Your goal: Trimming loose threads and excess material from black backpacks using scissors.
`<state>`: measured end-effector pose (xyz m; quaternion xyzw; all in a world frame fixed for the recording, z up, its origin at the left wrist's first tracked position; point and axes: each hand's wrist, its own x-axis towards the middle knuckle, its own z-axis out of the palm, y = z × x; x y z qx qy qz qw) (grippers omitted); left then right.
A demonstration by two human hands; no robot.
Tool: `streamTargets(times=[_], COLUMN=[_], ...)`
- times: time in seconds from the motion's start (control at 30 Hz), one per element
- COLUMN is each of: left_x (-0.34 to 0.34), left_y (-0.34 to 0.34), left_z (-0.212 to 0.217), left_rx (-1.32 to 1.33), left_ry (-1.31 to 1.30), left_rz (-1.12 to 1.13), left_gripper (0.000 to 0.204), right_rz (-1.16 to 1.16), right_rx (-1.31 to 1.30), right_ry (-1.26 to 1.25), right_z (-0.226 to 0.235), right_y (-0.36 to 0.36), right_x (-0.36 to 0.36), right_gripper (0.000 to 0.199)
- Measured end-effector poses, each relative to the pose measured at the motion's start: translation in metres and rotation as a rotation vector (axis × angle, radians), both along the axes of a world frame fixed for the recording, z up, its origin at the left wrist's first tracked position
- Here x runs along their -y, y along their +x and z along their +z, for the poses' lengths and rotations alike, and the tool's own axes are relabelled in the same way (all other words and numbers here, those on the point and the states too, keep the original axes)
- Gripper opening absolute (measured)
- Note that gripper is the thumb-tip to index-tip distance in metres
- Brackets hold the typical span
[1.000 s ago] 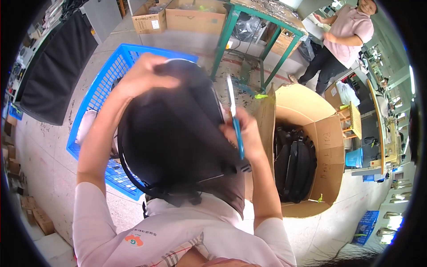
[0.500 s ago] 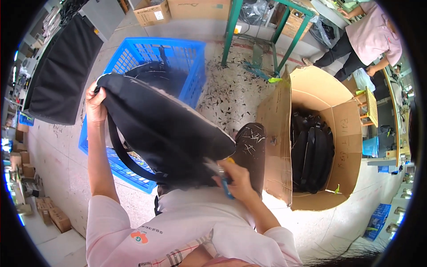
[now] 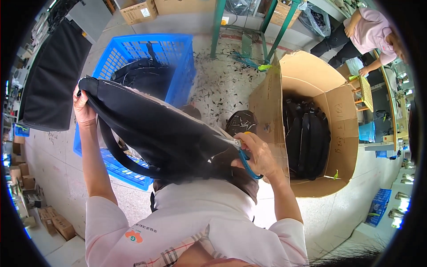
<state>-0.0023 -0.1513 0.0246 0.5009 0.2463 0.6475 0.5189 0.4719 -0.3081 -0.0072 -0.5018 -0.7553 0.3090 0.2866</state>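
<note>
Across your lap, the black bag (image 3: 151, 120) slants from upper left to lower right, filling the space between your two hands. Your right hand (image 3: 259, 153) is wrapped around the blue handles of the scissors (image 3: 243, 157), just beyond the bag's lower right end, so the bag lies to that hand's left. The blades point up and left along the bag's pale edge (image 3: 162, 102); whether they touch it, you cannot tell from this view. Your left hand (image 3: 84, 107) grips the bag's upper left corner, thumb and fingers closed on the cloth, and a black strap (image 3: 111, 144) loops down from near there toward your waist. Past the bag's right end, light scraps lie on your dark trouser knee (image 3: 242, 122). To the right of your right forearm stands an open cardboard box (image 3: 271, 120) with black bags (image 3: 307, 138) packed inside. Beyond the bag, a blue basket (image 3: 183, 66) holds more black pieces (image 3: 142, 75). Dark scraps dot the floor (image 3: 213, 93) between basket and box. Farther off rise green legs (image 3: 218, 29), and at upper right a co-worker in a pink shirt (image 3: 371, 33) bends forward.
</note>
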Motion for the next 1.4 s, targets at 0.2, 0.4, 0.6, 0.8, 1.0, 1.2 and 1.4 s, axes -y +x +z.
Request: streamTargets(times=[0.2,0.4,0.6,0.8,1.0,1.2,1.4], left_x=[0.001,-0.001,-0.006,-0.007,-0.010,-0.009,-0.006], left_y=[-0.002,-0.003,-0.003,-0.002,-0.011,-0.011,-0.008], left_z=[-0.002,-0.010,-0.017,-0.027,-0.037,-0.040,-0.041], left_rx=[0.021,0.031,0.032,0.082,0.081,0.076,0.094], left_ry=[-0.017,-0.034,-0.036,-0.045,-0.060,-0.046,-0.058], left_rz=[-0.024,-0.007,-0.037,0.011,0.006,-0.014,0.004], left_gripper=[0.037,0.033,0.033,0.034,0.032,0.031,0.031], right_rz=[0.055,0.052,0.067,0.127,0.127,0.128,0.145], right_rx=[0.018,0.013,0.022,0.069,-0.029,0.009,0.066], right_ry=[-0.020,0.031,0.069,0.088,0.140,0.137,0.104], right_z=[-0.002,-0.009,0.009,0.006,-0.005,0.008,0.016], right_y=[-0.001,-0.003,-0.014,-0.015,-0.021,-0.026,-0.029], right_x=[-0.007,-0.008,-0.023,-0.028,-0.023,-0.029,-0.032], right_gripper=[0.051,0.049,0.050,0.049,0.049,0.052,0.050])
